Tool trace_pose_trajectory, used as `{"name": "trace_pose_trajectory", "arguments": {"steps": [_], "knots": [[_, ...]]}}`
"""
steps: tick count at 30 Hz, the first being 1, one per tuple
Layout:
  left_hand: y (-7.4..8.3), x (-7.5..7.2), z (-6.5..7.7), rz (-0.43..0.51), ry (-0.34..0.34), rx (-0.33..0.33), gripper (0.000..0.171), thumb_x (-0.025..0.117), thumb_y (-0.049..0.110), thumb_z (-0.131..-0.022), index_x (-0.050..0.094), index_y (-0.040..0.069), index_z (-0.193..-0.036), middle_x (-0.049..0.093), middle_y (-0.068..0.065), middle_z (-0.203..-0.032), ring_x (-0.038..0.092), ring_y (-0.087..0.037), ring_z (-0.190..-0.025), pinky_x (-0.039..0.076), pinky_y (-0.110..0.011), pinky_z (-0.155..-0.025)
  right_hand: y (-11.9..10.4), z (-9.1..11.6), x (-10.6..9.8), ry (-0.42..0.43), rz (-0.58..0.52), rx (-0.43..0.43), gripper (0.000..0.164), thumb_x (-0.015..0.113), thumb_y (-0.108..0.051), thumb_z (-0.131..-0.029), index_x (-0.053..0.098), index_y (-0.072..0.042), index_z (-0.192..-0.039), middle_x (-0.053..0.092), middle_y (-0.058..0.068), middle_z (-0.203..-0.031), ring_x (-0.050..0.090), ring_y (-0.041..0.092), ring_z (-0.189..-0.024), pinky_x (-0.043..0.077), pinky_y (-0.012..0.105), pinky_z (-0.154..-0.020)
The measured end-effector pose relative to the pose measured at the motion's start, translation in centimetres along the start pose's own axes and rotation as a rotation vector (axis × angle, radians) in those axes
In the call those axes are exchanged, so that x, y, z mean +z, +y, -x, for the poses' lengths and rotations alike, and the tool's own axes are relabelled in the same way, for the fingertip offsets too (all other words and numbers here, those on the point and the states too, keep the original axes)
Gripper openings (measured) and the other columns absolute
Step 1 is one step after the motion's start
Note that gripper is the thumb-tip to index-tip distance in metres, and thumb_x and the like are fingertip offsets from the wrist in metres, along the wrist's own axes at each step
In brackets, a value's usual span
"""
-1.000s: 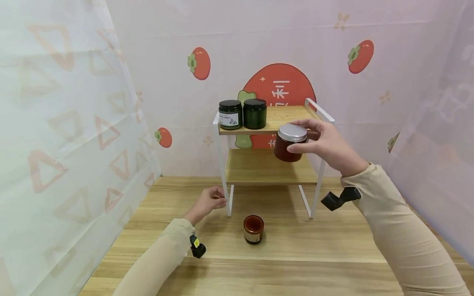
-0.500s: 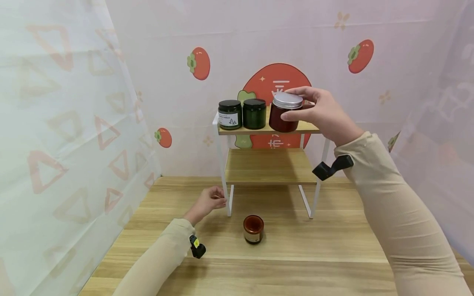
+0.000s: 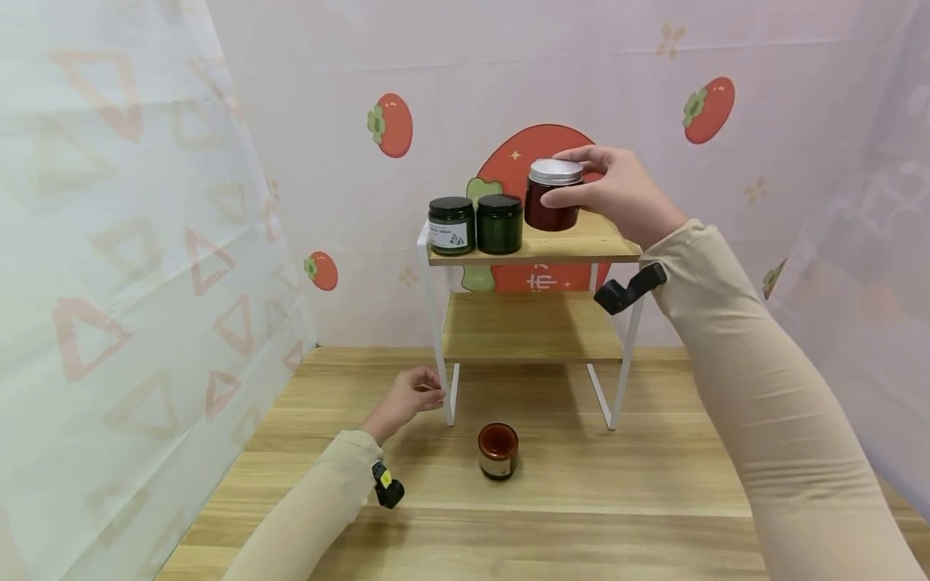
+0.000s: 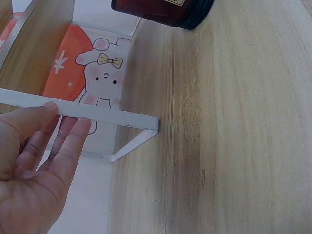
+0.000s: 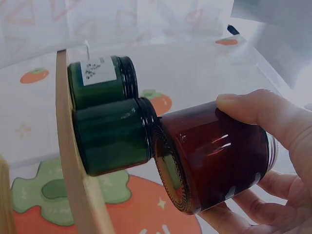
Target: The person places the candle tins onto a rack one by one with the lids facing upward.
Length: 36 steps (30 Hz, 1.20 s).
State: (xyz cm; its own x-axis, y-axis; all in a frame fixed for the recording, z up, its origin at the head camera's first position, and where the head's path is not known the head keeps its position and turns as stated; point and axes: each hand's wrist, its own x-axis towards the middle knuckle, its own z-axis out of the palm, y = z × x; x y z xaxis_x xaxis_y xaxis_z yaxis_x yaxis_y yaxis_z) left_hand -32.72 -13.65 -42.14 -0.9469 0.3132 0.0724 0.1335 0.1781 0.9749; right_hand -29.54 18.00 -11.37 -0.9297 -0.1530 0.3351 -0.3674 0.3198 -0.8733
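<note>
My right hand (image 3: 626, 194) grips a dark red glass jar (image 5: 214, 156) with a silver lid (image 3: 556, 169) between thumb and fingers. The jar is above the top shelf of a two-tier rack (image 3: 574, 238), its base apart from the board. Just left of it on that shelf stand two green jars with black lids, the plain one (image 3: 500, 226) beside the labelled one (image 3: 452, 230). Low at the rack's left side, my left hand (image 3: 407, 397) pinches the white metal leg (image 4: 107, 115) with thumb and fingertips. An amber glass jar (image 3: 497, 452) rests on the table in front.
The rack's lower shelf (image 3: 534, 327) is a bare wooden board. Beneath everything lies a wood-grain table (image 3: 581, 516). Printed cloth walls (image 3: 349, 186) close in the back and both sides.
My right hand has lifted the dark red jar from in front of the top shelf's edge up and back, over the shelf. My left hand has stayed on the leg.
</note>
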Motion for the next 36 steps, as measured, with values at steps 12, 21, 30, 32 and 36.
{"name": "trace_pose_trajectory", "arguments": {"steps": [12, 21, 30, 32, 36], "knots": [[-0.2, 0.1, 0.0, -0.001, -0.004, -0.002, 0.015, 0.063, -0.007, -0.089, 0.053, -0.008, -0.099, 0.059, -0.01, -0.096, 0.063, -0.034, -0.098, 0.06, -0.035, -0.086, 2.2, -1.4, -0.6, 0.004, -0.045, 0.058, 0.068, 0.079, -0.012, -0.08, 0.045, -0.003, -0.139, 0.053, 0.004, -0.119, 0.053, 0.017, -0.108, 0.054, 0.015, -0.083], [-0.2, 0.1, -0.2, 0.002, -0.004, 0.007, 0.014, 0.062, -0.007, -0.09, 0.052, -0.009, -0.1, 0.059, -0.011, -0.095, 0.061, -0.039, -0.101, 0.06, -0.036, -0.087, 3.2, -1.8, -0.1, -0.007, -0.011, 0.082, 0.065, 0.076, -0.013, -0.083, 0.045, -0.004, -0.139, 0.053, 0.003, -0.118, 0.052, 0.017, -0.109, 0.05, 0.026, -0.098], [0.0, 0.1, -0.1, -0.004, 0.0, 0.003, 0.014, 0.063, -0.006, -0.089, 0.053, -0.009, -0.099, 0.06, -0.011, -0.095, 0.061, -0.04, -0.1, 0.061, -0.035, -0.086, 4.2, -2.2, 0.4, -0.02, 0.04, 0.085, 0.067, 0.077, -0.016, -0.083, 0.045, -0.006, -0.141, 0.053, 0.005, -0.122, 0.052, 0.016, -0.108, 0.053, 0.015, -0.08], [0.0, 0.2, 0.0, -0.003, 0.001, 0.005, 0.013, 0.063, -0.006, -0.089, 0.053, -0.008, -0.098, 0.06, -0.011, -0.095, 0.062, -0.039, -0.1, 0.061, -0.035, -0.086, 4.3, -2.3, 0.5, -0.02, 0.041, 0.081, 0.067, 0.077, -0.016, -0.083, 0.045, -0.006, -0.141, 0.053, 0.006, -0.122, 0.052, 0.016, -0.108, 0.053, 0.013, -0.076], [-0.1, 0.1, -0.1, -0.001, -0.004, 0.014, 0.013, 0.063, -0.007, -0.089, 0.054, -0.008, -0.098, 0.059, -0.011, -0.095, 0.061, -0.039, -0.1, 0.06, -0.039, -0.088, 4.6, -2.4, 0.7, -0.023, 0.028, 0.073, 0.067, 0.077, -0.014, -0.083, 0.045, -0.007, -0.142, 0.052, 0.006, -0.123, 0.051, 0.015, -0.108, 0.053, 0.013, -0.076]]}}
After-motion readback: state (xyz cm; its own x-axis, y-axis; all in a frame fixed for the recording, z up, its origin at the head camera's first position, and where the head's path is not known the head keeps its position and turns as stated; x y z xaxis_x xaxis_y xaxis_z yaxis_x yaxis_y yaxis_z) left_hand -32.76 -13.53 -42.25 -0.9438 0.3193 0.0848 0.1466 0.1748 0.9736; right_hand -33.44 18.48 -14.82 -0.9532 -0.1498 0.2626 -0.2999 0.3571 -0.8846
